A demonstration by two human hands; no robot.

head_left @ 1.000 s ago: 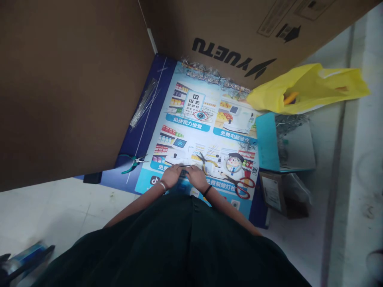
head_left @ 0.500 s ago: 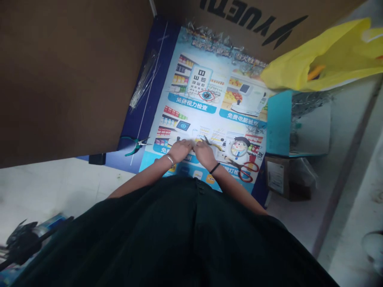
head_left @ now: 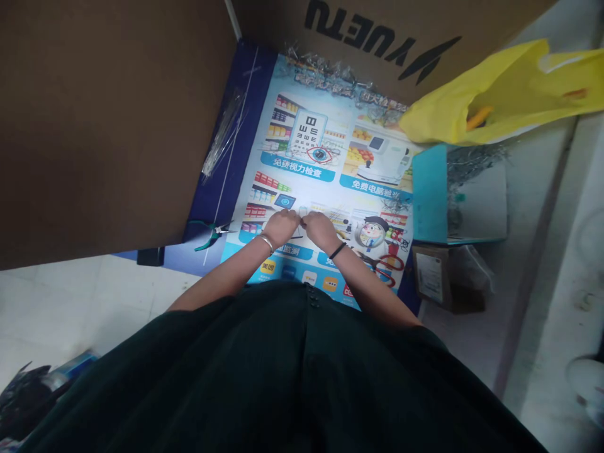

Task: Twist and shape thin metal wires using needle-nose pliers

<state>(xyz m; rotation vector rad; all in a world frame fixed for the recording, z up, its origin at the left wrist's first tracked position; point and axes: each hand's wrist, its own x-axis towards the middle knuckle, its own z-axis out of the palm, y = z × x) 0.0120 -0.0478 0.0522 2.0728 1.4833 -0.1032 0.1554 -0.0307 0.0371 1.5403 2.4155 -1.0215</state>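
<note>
My left hand (head_left: 282,228) and my right hand (head_left: 323,231) meet over the printed poster (head_left: 302,189), fingers bent and pinched together. Between the fingertips is something small and thin, too fine to make out; a faint pale loop shows just above them. Red-handled scissors (head_left: 391,264) lie right of my right wrist, partly behind the forearm. A yellowish-handled tool (head_left: 341,233) is mostly hidden by my right hand. Green-handled pliers (head_left: 210,234) rest to the left, on the dark blue surface. Thin wires (head_left: 221,141) lie in a bundle further up on the left.
Clumps of bent wire pieces (head_left: 330,66) line the poster's far edge. A large cardboard panel (head_left: 94,126) blocks the left; a printed carton (head_left: 283,25) stands behind. To the right are a yellow bag (head_left: 438,116), a blue box (head_left: 429,195) holding wires, and a brown box (head_left: 430,277).
Both hands have risen slightly up the poster, fingertips still together. My right hand now covers most of the yellowish-handled tool. The view has shifted a little.
</note>
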